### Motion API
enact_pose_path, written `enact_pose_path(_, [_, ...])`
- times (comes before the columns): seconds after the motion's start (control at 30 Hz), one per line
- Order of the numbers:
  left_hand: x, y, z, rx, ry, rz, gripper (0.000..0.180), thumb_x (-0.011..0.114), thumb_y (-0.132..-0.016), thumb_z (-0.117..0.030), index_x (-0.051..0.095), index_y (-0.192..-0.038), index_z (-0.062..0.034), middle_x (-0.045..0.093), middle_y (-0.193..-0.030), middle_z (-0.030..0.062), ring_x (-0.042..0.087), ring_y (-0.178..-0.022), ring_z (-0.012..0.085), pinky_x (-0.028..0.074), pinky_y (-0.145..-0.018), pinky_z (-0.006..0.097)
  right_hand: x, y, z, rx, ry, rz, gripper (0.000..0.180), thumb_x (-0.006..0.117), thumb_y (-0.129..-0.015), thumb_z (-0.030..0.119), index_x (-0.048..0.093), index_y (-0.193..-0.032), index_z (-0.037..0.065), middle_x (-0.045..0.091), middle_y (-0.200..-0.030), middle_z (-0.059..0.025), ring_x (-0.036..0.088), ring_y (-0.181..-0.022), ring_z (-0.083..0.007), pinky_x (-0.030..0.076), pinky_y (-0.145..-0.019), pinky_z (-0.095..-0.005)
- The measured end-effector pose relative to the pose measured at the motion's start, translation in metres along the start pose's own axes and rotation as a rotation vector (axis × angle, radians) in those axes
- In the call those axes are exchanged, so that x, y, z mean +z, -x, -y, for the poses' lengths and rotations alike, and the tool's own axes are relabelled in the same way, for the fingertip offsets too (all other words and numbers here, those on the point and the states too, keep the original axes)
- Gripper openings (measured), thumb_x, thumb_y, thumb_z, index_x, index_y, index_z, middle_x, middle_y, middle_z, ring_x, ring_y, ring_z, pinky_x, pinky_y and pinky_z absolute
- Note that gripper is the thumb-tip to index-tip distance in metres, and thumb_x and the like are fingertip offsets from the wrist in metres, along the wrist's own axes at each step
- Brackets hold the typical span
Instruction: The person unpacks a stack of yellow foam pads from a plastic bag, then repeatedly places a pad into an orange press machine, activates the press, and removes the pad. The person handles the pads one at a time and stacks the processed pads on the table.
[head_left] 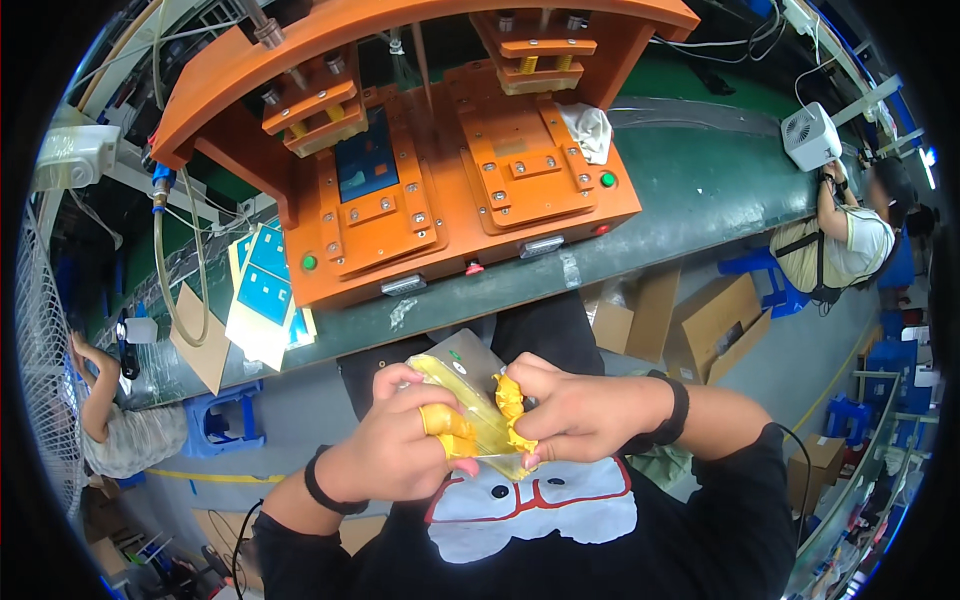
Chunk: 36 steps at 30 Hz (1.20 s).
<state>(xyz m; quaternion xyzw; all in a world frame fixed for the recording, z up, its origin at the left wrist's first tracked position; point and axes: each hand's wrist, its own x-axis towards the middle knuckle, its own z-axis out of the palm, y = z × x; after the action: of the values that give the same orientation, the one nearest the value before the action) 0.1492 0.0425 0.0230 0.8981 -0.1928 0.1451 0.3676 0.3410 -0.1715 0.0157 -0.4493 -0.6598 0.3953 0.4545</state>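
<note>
Together, left hand (405,432) and right hand (590,412) angle inward, each closed grip pinching a grey-and-yellow plate (472,390).

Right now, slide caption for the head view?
Left hand and right hand hold a flat panel before an orange press on a green bench.

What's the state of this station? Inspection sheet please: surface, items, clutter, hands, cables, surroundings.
Surface: green bench, bearing an orange press.
Items: flat grey piece with yellowish film, in hand; blue panel in the press's left station.
Clutter: blue sheets and brown board left of press; white cloth at its right.
Hands: left hand and right hand grip the grey piece; yellow finger covers worn.
Cables: pale hose looping left of press.
Surroundings: cardboard box, blue stool, co-worker right.
</note>
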Motion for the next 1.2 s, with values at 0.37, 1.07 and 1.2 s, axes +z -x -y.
enact_pose_path(0.37, [0.008, -0.013, -0.024, -0.174, -0.094, 0.121, 0.033, 0.090, -0.079, -0.031, 0.077, -0.100, -0.0103, 0.067, -0.103, 0.0038, 0.054, -0.088, 0.0262, 0.038, -0.079, 0.042, 0.013, -0.006, -0.008, 0.046, -0.051, -0.111, 0.025, 0.068, -0.101, 0.023, 0.063, -0.085, 0.005, 0.041, -0.097, -0.0125, 0.040, -0.095, -0.0315, 0.036, -0.090, -0.0413])
enact_pose_path(1.07, [-0.016, 0.030, -0.005, -0.010, 0.394, 0.036, 0.020, 0.089, -0.081, -0.021, 0.078, -0.098, -0.0176, 0.063, -0.100, -0.0033, 0.058, -0.091, 0.0216, 0.038, -0.086, 0.040, -0.022, 0.016, 0.011, 0.012, -0.390, -0.086, 0.028, 0.074, -0.098, 0.012, 0.061, -0.077, 0.000, 0.051, -0.101, -0.0156, 0.048, -0.094, -0.0318, 0.042, -0.085, -0.0392])
enact_pose_path(1.2, [-0.020, 0.019, -0.011, 0.018, 0.321, 0.034, 0.026, 0.093, -0.079, -0.028, 0.079, -0.099, -0.0206, 0.065, -0.103, -0.0052, 0.058, -0.092, 0.0203, 0.036, -0.084, 0.039, -0.007, 0.010, 0.010, -0.030, -0.464, -0.016, 0.023, 0.076, -0.098, 0.017, 0.071, -0.082, 0.000, 0.053, -0.108, -0.0160, 0.047, -0.096, -0.0328, 0.041, -0.088, -0.0402])
